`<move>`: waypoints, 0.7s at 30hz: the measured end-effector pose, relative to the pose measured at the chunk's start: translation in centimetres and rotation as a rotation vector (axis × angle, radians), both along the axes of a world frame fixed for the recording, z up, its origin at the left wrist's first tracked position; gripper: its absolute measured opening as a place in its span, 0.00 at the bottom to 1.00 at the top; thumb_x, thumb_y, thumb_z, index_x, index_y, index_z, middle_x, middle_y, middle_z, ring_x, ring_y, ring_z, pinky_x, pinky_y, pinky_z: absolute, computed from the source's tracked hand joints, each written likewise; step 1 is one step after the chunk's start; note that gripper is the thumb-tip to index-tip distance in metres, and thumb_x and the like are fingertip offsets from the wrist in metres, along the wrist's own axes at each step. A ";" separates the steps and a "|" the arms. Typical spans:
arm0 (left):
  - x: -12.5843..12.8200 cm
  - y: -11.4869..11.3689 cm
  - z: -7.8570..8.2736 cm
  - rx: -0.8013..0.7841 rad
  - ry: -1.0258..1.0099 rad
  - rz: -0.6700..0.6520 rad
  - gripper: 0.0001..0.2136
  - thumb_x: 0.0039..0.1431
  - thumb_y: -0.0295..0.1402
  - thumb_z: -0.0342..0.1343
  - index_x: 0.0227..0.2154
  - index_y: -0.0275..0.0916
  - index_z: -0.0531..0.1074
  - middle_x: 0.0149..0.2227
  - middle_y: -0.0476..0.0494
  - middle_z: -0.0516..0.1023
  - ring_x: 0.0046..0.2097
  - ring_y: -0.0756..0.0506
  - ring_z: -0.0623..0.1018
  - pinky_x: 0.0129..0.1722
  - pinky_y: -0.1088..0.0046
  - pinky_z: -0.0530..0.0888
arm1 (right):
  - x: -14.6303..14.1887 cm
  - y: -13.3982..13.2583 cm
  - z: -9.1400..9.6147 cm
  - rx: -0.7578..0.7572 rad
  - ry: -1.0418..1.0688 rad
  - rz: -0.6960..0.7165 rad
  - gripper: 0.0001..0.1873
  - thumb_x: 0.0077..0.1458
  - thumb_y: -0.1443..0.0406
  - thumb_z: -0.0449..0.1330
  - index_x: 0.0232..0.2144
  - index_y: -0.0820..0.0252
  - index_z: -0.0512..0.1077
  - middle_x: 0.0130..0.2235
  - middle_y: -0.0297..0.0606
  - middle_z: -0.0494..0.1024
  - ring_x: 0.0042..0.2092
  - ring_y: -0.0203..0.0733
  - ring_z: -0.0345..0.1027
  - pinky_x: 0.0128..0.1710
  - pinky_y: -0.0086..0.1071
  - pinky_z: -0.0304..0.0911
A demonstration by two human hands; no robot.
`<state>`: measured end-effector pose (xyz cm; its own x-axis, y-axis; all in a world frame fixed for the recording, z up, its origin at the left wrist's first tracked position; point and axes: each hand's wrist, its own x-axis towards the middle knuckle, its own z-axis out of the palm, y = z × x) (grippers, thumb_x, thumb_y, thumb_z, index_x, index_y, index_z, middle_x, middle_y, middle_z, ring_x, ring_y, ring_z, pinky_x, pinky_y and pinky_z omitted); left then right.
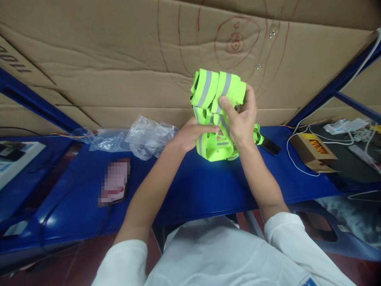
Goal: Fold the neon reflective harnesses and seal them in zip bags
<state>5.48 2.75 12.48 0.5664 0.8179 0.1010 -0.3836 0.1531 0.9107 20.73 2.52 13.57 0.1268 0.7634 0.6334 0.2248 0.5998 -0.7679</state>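
Observation:
A bundle of neon-yellow reflective straps (212,131) with grey stripes is held up in front of me above the blue table. My right hand (243,115) is closed on its upper right, the thumb pressed over a folded, rolled section. On the lower left, my left hand (190,135) grips the looser loops, with a finger laid across them. Some fingers of both hands are hidden behind the straps. A short end of strap hangs out to the right of my right wrist.
Crumpled clear plastic bags (150,137) lie at the table's back left. A phone (115,182) rests on the blue table (190,190), and a dark flat object (270,145) lies right of the straps. Farther right are an open cardboard box (312,153) and white cables. A cardboard panel (119,51) stands behind.

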 end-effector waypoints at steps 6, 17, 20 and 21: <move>-0.8 -0.1 1.0 -0.109 -0.031 -0.112 0.17 0.40 0.31 0.76 0.36 0.36 0.80 0.36 0.42 0.86 0.40 0.36 0.86 0.44 0.57 0.85 | 2.2 0.0 0.6 0.097 -0.199 0.192 0.31 0.55 0.43 0.68 0.55 0.45 0.68 0.60 0.39 0.72 0.68 0.57 0.64 0.69 0.56 0.64; -1.4 0.0 2.0 -0.012 -0.187 0.043 0.16 0.53 0.37 0.65 0.45 0.41 0.78 0.45 0.45 0.86 0.59 0.32 0.82 0.55 0.56 0.83 | 3.9 -1.2 3.0 0.008 -0.475 0.382 0.23 0.50 0.53 0.73 0.47 0.46 0.76 0.64 0.34 0.73 0.72 0.55 0.59 0.76 0.50 0.55; -1.9 0.3 2.0 0.029 -0.105 0.028 0.23 0.45 0.28 0.65 0.49 0.41 0.78 0.43 0.44 0.86 0.56 0.32 0.83 0.53 0.55 0.83 | 4.4 -0.8 2.7 -0.049 -0.335 0.374 0.31 0.53 0.43 0.70 0.56 0.45 0.74 0.71 0.31 0.65 0.75 0.53 0.55 0.76 0.49 0.54; -2.1 0.3 1.9 0.052 -0.087 0.027 0.26 0.43 0.27 0.66 0.50 0.42 0.78 0.44 0.44 0.86 0.55 0.32 0.83 0.53 0.56 0.83 | 4.4 -0.7 2.5 -0.059 -0.290 0.358 0.34 0.55 0.42 0.68 0.59 0.45 0.72 0.72 0.31 0.63 0.75 0.52 0.55 0.76 0.49 0.55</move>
<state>3.39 3.04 14.42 0.5314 0.8252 0.1916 -0.4646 0.0948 0.8805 25.15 1.84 16.07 -0.3278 0.7626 0.5576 0.2222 0.6359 -0.7390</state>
